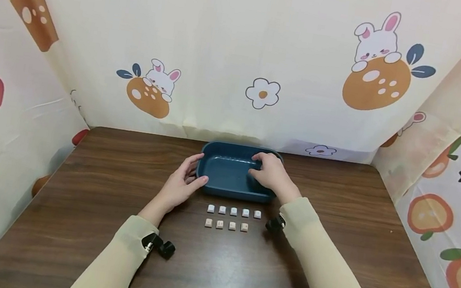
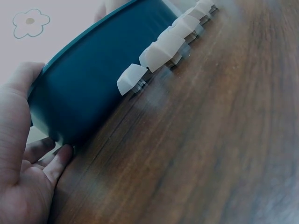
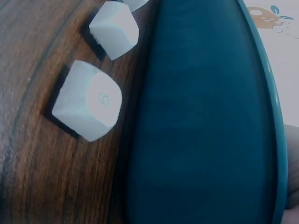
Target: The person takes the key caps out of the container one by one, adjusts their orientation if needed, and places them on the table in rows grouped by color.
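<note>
A dark blue rectangular tray (image 1: 226, 173) stands on the brown wooden table (image 1: 329, 256), near its far edge. My left hand (image 1: 193, 171) cups the tray's left end, thumb at the near corner and fingers along the end wall. In the left wrist view the left hand (image 2: 23, 154) holds the tray (image 2: 93, 79) between rim and base. My right hand (image 1: 266, 171) grips the tray's right part, fingers curled over the rim into it. Two short rows of small pale keycaps (image 1: 232, 218) lie just in front of the tray. Keycaps (image 3: 91, 102) lie beside the tray wall (image 3: 205, 121).
Printed cloth walls (image 1: 241, 67) with rabbits and fruit close off the back and both sides of the table. A small black camera sits on each wrist: the left wrist camera (image 1: 160, 247) and the right wrist camera (image 1: 274, 224). Bare wood lies to the left, right and front of the keycaps.
</note>
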The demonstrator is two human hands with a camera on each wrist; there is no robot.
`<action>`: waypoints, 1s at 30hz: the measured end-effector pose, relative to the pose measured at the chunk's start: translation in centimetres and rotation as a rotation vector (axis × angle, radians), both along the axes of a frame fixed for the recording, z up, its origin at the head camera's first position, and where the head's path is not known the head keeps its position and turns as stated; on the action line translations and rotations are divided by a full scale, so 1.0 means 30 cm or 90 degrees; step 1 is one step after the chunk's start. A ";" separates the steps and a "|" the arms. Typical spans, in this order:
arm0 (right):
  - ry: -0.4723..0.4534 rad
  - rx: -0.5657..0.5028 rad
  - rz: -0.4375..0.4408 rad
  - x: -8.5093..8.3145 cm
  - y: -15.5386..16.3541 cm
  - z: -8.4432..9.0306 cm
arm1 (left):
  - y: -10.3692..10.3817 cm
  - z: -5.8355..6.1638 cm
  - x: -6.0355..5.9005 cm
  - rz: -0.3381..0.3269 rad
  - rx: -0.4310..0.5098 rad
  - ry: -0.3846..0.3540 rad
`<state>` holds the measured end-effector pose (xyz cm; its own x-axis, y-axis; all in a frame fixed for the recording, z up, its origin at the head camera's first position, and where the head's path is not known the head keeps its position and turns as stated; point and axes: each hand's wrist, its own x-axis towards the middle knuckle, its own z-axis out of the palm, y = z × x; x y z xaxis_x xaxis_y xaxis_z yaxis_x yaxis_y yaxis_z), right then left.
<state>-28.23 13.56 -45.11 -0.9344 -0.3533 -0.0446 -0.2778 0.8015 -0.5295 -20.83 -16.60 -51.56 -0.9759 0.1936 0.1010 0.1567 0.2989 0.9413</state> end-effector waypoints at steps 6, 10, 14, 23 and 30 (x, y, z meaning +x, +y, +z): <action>-0.017 -0.007 0.017 -0.010 -0.017 -0.007 | -0.003 0.003 -0.002 0.001 0.000 0.005; -0.014 -0.022 0.062 -0.016 -0.036 -0.022 | -0.003 0.002 0.000 0.004 -0.001 0.000; -0.022 -0.052 0.086 -0.024 -0.052 -0.038 | -0.002 0.000 0.001 0.004 0.002 -0.007; -0.031 -0.043 0.076 -0.043 -0.062 -0.052 | 0.003 0.000 -0.005 0.003 0.013 -0.018; -0.030 -0.029 0.081 -0.045 -0.060 -0.063 | 0.001 0.005 0.003 0.002 0.014 -0.013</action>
<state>-29.57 11.75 -46.99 -0.8792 -0.4713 -0.0693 -0.3492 0.7366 -0.5792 -20.72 -16.56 -51.40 -0.9783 0.1888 0.0855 0.1369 0.2784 0.9507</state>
